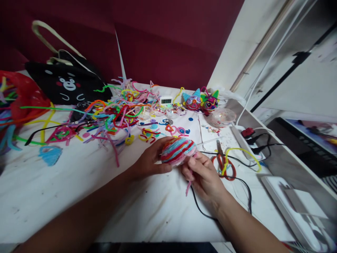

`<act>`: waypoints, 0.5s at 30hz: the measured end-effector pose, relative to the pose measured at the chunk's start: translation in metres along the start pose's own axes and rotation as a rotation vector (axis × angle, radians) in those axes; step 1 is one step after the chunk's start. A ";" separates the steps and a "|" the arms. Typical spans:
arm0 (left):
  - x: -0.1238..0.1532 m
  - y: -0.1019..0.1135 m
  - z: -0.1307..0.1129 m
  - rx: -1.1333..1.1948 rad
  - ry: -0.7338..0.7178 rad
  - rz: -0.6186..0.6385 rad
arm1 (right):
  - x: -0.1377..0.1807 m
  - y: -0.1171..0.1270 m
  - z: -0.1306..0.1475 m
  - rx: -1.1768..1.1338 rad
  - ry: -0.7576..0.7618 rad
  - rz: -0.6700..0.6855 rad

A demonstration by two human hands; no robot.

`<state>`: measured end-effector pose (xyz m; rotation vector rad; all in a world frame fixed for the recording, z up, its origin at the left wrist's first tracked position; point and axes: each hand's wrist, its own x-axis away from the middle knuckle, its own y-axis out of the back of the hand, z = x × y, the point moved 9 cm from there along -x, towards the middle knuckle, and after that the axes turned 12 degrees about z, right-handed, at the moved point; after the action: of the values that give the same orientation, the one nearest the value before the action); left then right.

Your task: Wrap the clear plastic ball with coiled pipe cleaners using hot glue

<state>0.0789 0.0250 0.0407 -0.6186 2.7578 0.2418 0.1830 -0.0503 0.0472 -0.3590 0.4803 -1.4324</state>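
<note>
Over the front of the white table, both hands are at a round ball [179, 151] covered in striped rows of blue, red, yellow and pink pipe cleaner. My left hand [154, 158] wraps round its left side, thumb below and fingers behind, partly hidden. At the ball's lower right, my right hand [204, 170] pinches a pink pipe cleaner [188, 188] between thumb and fingers, its loose end hanging down below them. Orange-handled scissors [223, 165] lie just right of that hand, with a yellow pipe cleaner [240, 150] across them.
A tangled heap of coloured pipe cleaners [118, 112] spreads at the back left, before a black bag [71, 84]. Two finished cat-like ornaments [201, 102], a small digital clock [166, 101] and a clear bowl [223, 117] stand behind. A power strip [247, 142] and black cables lie right.
</note>
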 end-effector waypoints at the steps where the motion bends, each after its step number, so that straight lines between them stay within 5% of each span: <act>1: 0.001 0.001 0.002 -0.011 0.018 -0.012 | 0.001 0.001 0.001 0.037 0.007 -0.020; 6: 0.002 0.000 0.015 0.000 0.107 -0.034 | 0.000 0.005 0.004 0.100 0.015 -0.059; 15: 0.003 0.003 0.007 0.060 0.116 -0.049 | -0.005 0.010 0.005 -0.180 0.014 -0.054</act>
<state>0.0768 0.0286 0.0335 -0.7038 2.8450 0.1149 0.1942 -0.0441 0.0467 -0.5095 0.6171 -1.4487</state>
